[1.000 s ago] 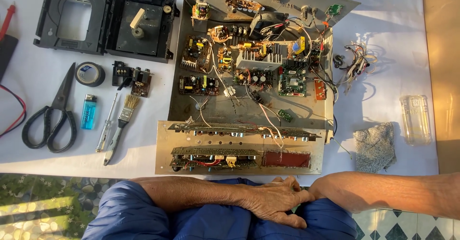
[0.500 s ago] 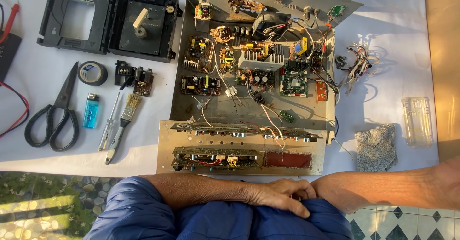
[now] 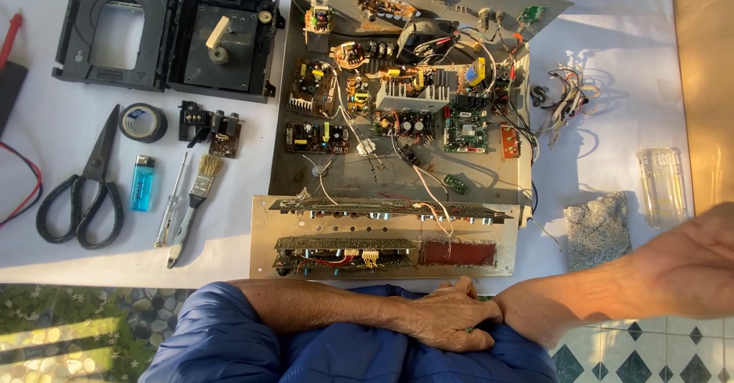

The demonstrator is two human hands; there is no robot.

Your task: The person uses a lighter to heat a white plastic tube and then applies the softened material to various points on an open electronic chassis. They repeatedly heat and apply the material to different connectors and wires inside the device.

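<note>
Opened metal chassis [image 3: 397,184]; crowded, perhaps dusty boards [image 3: 397,100]

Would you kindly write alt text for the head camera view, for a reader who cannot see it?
An opened electronics chassis full of circuit boards lies on a white table. Near its front edge, the left hand rests against the right forearm, and the right hand is raised. Scissors, a lighter and a brush lie left.

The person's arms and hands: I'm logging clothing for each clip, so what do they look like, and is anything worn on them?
Both forearms are bare, and the left hand and right hand are ungloved. No watch or ring shows. Blue fabric covers the lap beneath them.
</note>
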